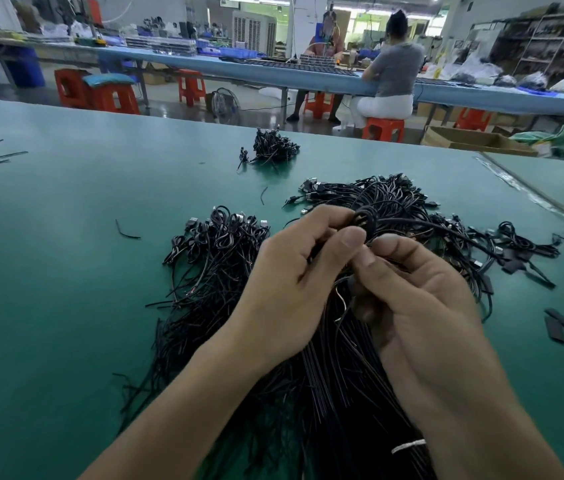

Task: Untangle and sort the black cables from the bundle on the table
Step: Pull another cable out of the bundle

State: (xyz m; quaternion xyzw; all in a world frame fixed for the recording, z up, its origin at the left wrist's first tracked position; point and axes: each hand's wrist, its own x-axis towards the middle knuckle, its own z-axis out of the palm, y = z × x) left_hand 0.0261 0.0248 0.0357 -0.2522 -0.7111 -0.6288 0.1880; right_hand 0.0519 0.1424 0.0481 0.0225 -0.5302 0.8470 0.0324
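The bundle (pixel 225 258) is lying mid-surface (pixel 65 271). Above it, fingers of the left hand (pixel 291 282) are curling round a looped cable (pixel 365 218), and the right hand (pixel 422 299) is pinching its strands at 5 o'clock. A smaller pile (pixel 273 147) is sitting at 12 o'clock.

1. We're in a factory assembly workshop: a broad green table (pixel 65 237) stretches out, heaps of black cables (pixel 218 244) piled at its centre.
2. At 12 o'clock, a long blue table (pixel 239 73) carries blue bins (pixel 239 51), with a seated worker (pixel 394 74) on a red stool (pixel 382 128).
3. At 2 o'clock, stocked metal shelving (pixel 543 39); a cardboard box (pixel 464 140) sits just below it.
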